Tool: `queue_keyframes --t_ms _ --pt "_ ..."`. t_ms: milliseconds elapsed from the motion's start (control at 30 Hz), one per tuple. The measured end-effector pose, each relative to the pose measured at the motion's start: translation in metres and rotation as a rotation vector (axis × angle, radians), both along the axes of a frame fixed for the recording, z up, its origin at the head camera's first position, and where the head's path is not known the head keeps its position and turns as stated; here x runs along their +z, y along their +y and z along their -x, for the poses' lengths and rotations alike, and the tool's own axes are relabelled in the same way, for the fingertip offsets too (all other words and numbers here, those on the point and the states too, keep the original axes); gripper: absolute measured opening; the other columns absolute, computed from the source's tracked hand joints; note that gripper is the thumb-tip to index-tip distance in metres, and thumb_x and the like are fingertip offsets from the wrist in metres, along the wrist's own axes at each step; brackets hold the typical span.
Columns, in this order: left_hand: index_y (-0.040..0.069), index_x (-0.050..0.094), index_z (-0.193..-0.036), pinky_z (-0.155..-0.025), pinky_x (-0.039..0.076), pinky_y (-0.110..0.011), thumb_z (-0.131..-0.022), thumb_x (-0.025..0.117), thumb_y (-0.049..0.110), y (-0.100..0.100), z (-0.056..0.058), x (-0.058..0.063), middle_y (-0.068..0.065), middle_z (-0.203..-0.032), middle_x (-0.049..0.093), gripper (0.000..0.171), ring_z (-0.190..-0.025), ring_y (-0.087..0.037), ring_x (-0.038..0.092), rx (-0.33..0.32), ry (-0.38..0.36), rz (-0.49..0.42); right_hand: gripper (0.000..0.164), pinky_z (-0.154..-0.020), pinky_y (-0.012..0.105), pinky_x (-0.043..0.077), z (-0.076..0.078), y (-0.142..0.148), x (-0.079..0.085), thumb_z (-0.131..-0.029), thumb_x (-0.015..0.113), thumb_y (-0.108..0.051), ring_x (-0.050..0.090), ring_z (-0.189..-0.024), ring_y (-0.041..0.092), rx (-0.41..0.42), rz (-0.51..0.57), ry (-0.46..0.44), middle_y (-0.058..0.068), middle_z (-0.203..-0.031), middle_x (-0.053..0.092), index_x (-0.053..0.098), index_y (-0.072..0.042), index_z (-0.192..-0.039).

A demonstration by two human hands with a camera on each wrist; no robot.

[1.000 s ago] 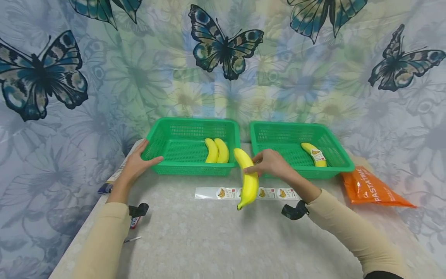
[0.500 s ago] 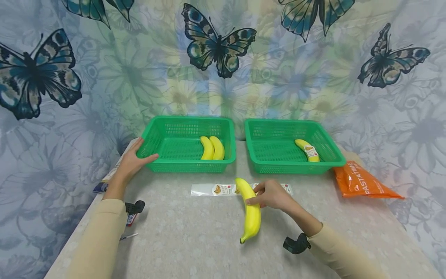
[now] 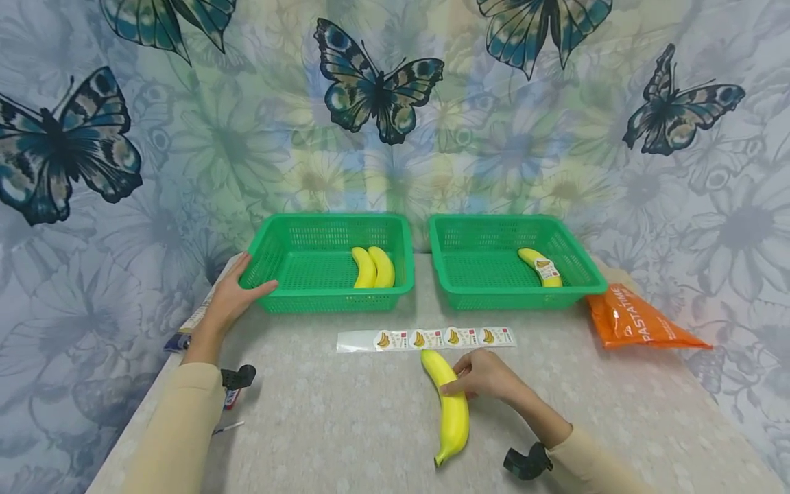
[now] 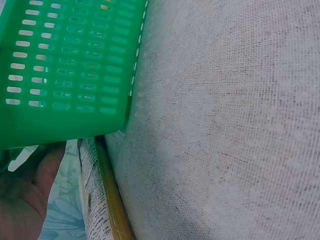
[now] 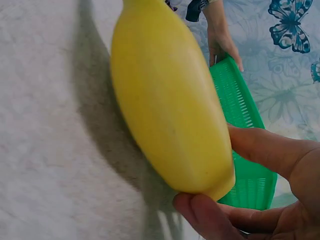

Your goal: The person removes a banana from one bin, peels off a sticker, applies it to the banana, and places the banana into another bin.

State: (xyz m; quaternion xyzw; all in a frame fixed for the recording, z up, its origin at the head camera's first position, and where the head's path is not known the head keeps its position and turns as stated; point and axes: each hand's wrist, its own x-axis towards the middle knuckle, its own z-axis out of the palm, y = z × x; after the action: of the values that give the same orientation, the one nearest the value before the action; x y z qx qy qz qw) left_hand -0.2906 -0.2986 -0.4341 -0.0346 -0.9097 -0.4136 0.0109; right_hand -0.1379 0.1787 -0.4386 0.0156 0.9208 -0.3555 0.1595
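Observation:
In the head view, my right hand (image 3: 487, 377) pinches a yellow banana (image 3: 453, 418) at its side, stem end toward me. The right wrist view shows the banana (image 5: 170, 100) with thumb and fingertips on its blunt end; whether it touches the table is unclear. A sheet strip with several banana-print stickers (image 3: 444, 338) lies just beyond it. My left hand (image 3: 231, 295) rests on the near left corner of the left green basket (image 3: 333, 299), fingers and thumb spread along it. Two bananas (image 3: 373, 267) lie in this basket. The right green basket (image 3: 512, 299) holds a banana with a sticker (image 3: 542, 267).
An orange bag (image 3: 642, 322) lies beside the right basket. Left of my left arm is a printed packet (image 3: 185, 333). Near my left sleeve are a small red item (image 3: 231, 398) and a thin white item (image 3: 228, 428). A butterfly-print cloth (image 3: 382, 171) hangs behind the baskets.
My right hand has brought the banana toward me and down, from by the left basket to this side of the sticker strip, uncovering the strip. The left hand stays at its basket corner.

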Motion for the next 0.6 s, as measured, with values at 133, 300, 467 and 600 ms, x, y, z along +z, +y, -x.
queue_keyframes --t_ms 133,300,467,600 --pt "0.027 -0.002 -0.157 -0.107 0.014 -0.077 -0.086 0.063 0.061 -0.0005 0.0013 -0.0005 -0.002 -0.166 -0.008 0.103 -0.149 -0.046 -0.002 0.013 0.016 -0.006 0.042 -0.054 0.025 0.05 0.0002 0.0015 -0.0035 -0.066 0.089 -0.031 0.061 -0.061 0.014 0.009 0.003 0.004 0.001 -0.072 0.066 0.073 -0.003 -0.092" --pt "0.025 -0.001 -0.158 -0.107 0.014 -0.077 -0.086 0.064 0.06 -0.0007 0.0041 -0.0033 -0.002 -0.166 -0.008 0.103 -0.15 -0.046 -0.002 0.029 0.027 -0.009 0.042 -0.055 0.024 0.049 0.0009 0.0031 -0.0043 -0.067 0.089 -0.031 0.059 -0.062 0.014 0.014 0.002 -0.001 0.001 -0.072 0.065 0.073 -0.003 -0.093" --pt "0.024 -0.001 -0.158 -0.108 0.015 -0.076 -0.086 0.065 0.059 0.0002 0.0058 -0.005 -0.002 -0.166 -0.007 0.104 -0.15 -0.045 -0.002 0.032 0.036 -0.022 0.042 -0.055 0.025 0.049 0.0004 0.0037 -0.0047 -0.068 0.088 -0.032 0.06 -0.062 0.014 0.02 -0.002 -0.01 0.002 -0.073 0.065 0.072 -0.002 -0.094" --pt "0.025 -0.002 -0.158 -0.107 0.015 -0.077 -0.086 0.065 0.058 0.0 0.0031 -0.0046 -0.001 -0.166 -0.008 0.103 -0.15 -0.044 -0.004 0.028 0.022 -0.031 0.044 -0.055 0.025 0.048 -0.0005 0.0022 -0.0051 -0.069 0.087 -0.034 0.059 -0.062 0.015 0.024 -0.019 -0.037 0.002 -0.073 0.065 0.072 -0.003 -0.096"
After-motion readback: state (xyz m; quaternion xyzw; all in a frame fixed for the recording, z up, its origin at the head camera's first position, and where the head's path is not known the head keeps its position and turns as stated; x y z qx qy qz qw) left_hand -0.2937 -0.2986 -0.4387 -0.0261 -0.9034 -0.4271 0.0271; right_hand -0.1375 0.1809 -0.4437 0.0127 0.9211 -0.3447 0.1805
